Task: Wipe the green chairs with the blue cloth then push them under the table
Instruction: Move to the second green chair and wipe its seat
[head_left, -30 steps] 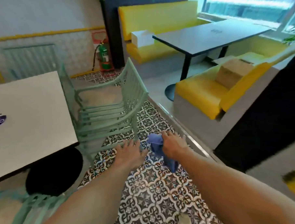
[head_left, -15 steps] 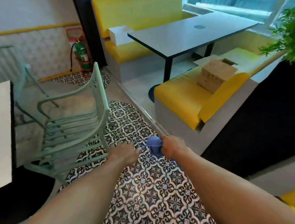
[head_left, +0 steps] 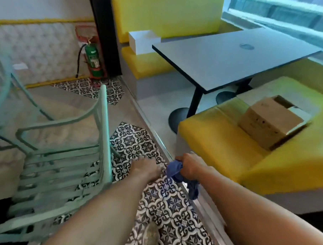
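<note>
The right hand (head_left: 191, 166) has its grip closed round a bunched blue cloth (head_left: 179, 174), fingers curled tight, a tail of fabric hanging below the fist over the patterned tile floor (head_left: 171, 205). Just beside it, the left hand (head_left: 145, 168) is held out palm down with fingers relaxed, holding nothing. To the left stands a pale green slatted metal chair (head_left: 66, 163), its backrest near the left hand but apart from it. On the right sits a yellow cushioned sofa (head_left: 222, 138) with a brown cardboard box (head_left: 270, 123) on it, beside a dark grey bench (head_left: 233, 58).
</note>
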